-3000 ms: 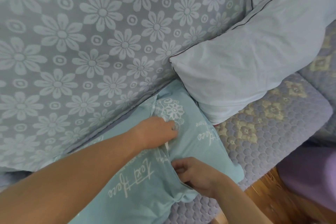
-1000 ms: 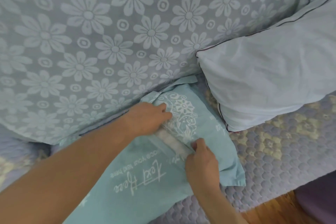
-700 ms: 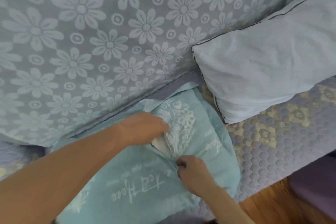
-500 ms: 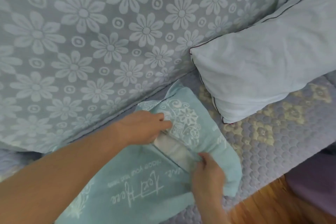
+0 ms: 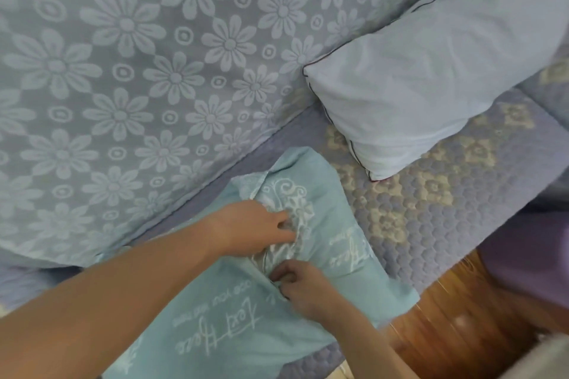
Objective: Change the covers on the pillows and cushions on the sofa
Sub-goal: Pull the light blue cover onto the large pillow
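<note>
A teal pillow cover (image 5: 234, 323) with white script and a lace-like print lies on the sofa seat with a pillow inside it. My left hand (image 5: 255, 229) lies on the printed flap, fingers curled into the bunched fabric at the cover's opening. My right hand (image 5: 303, 288) pinches the cover's edge just below, at the slit where the two flaps meet. A pale blue pillow (image 5: 431, 77) with dark piping leans against the backrest at the right.
The backrest carries a grey-blue throw with white flowers (image 5: 138, 71). The seat has a quilted lilac and yellow cover (image 5: 446, 194). Wooden floor (image 5: 455, 326) shows at the lower right, beside a purple object (image 5: 529, 258).
The white strip of inner pillow at the opening is now covered by the flap. My right hand moved up and left to the slit, and my left hand's fingers dug into the fabric.
</note>
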The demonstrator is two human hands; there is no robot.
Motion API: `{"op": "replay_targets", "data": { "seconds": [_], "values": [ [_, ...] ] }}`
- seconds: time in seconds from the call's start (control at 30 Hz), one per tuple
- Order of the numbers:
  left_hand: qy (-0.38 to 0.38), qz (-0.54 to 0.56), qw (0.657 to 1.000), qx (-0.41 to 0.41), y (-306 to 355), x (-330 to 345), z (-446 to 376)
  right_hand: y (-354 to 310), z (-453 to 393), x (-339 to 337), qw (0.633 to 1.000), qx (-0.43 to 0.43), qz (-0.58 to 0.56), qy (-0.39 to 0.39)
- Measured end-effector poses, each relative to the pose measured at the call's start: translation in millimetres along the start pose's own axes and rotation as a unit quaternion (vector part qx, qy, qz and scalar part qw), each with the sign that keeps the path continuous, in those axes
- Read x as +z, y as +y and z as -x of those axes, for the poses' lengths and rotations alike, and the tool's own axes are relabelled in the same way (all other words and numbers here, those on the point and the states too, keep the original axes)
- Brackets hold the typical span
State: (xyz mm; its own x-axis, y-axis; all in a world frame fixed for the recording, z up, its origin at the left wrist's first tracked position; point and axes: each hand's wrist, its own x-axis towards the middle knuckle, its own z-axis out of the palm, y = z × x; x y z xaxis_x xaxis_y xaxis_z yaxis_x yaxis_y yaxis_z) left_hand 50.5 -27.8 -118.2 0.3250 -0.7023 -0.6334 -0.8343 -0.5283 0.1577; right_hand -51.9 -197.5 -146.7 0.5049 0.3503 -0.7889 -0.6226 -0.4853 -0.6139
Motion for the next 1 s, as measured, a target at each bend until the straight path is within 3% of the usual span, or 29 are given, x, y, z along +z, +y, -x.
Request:
{"op": "replay_targets", "data": {
  "seconds": [0.13,0.27,0.33,0.4,0.47,0.53,0.63,0.73,0.8,0.87,0.93,1.0],
  "values": [
    [0.009,-0.051,0.998,0.029,-1,6,-6,4,9,7,0.993,0.051,-0.090,-0.063],
    [-0.033,-0.029,0.999,-0.031,-12,-6,-2,10,16,5,0.988,0.061,-0.092,-0.112],
    [-0.101,0.003,0.993,-0.056,-19,-12,4,16,25,-1,0.986,0.094,0.004,-0.134],
    [-0.202,0.013,0.977,-0.070,-21,-16,8,33,34,-2,0.976,0.068,0.139,-0.152],
    [-0.290,-0.008,0.954,-0.078,-15,-14,4,48,42,-2,0.977,0.022,0.145,-0.153],
    [-0.328,-0.005,0.940,-0.097,-5,-10,-2,53,51,-1,0.984,0.001,0.093,-0.149],
    [-0.340,0.053,0.931,-0.125,-2,-1,-1,42,56,0,0.988,-0.085,0.019,-0.129],
    [-0.325,0.111,0.926,-0.155,-6,-1,4,40,41,-3,0.992,-0.123,0.020,-0.012],
    [-0.276,0.145,0.933,-0.180,-11,-14,2,48,31,-17,0.990,-0.105,-0.021,0.097],
    [-0.200,0.199,0.937,-0.204,-20,-38,-5,55,26,-34,0.984,-0.083,-0.051,0.148],
    [-0.146,0.223,0.946,-0.183,-26,-62,-15,66,25,-44,0.987,-0.051,-0.039,0.149],
    [-0.137,0.173,0.965,-0.142,-29,-76,-28,73,26,-44,0.990,-0.032,-0.048,0.131]
  ]
}}
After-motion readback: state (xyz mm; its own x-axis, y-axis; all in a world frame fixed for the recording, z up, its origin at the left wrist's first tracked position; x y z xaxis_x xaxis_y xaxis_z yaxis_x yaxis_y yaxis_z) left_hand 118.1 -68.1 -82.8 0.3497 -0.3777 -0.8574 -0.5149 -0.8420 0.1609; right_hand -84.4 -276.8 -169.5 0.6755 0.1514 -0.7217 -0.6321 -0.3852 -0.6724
